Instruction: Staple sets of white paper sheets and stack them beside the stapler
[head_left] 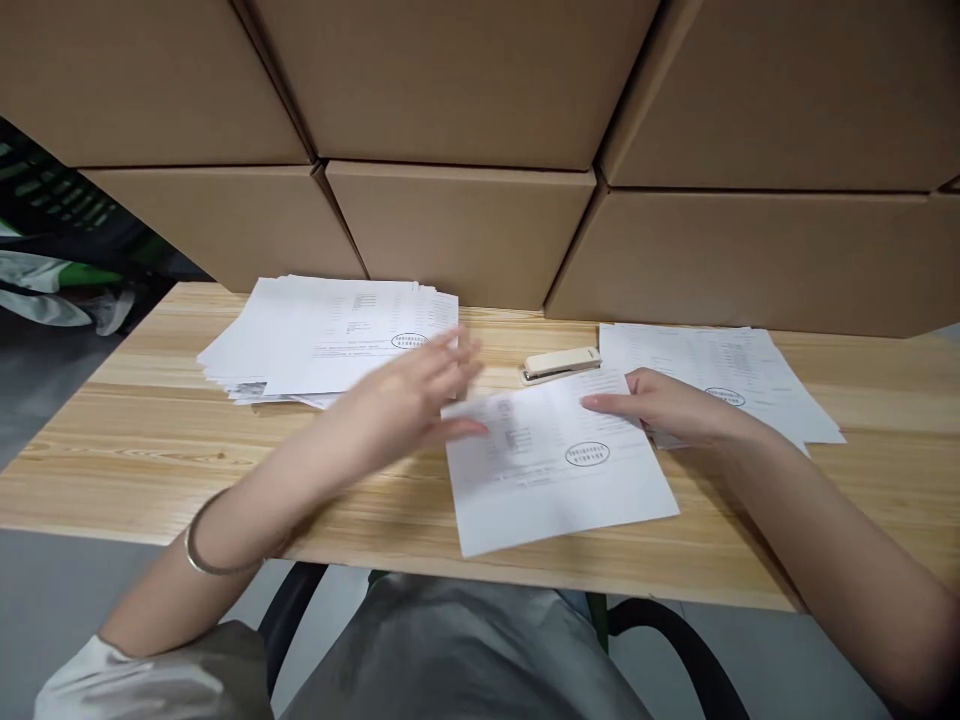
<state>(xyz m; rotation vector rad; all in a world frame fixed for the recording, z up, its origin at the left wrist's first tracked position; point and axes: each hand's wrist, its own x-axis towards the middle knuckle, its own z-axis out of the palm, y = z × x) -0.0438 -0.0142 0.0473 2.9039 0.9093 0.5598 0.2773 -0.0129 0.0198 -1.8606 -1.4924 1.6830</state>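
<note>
A printed sheet of paper (555, 500) with an oval stamp is held tilted over the front of the table. My right hand (667, 402) pinches its upper right corner, thumb on top. At the sheet's upper left corner, my left hand (416, 395) is slightly blurred, its fingers stretched out and the thumb apart, overlapping the paper's edge in view. Just behind the sheet lies a cream stapler (561, 364). A thick stack of printed papers (337, 335) sits beyond my left hand. Past my right hand is another pile of papers (705, 355), also stamped.
Large cardboard boxes (461, 230) are stacked along the back of the wooden table (150, 440), walling off the far side. The table's front edge is close to my lap, and black chair arms (675, 625) curve below it.
</note>
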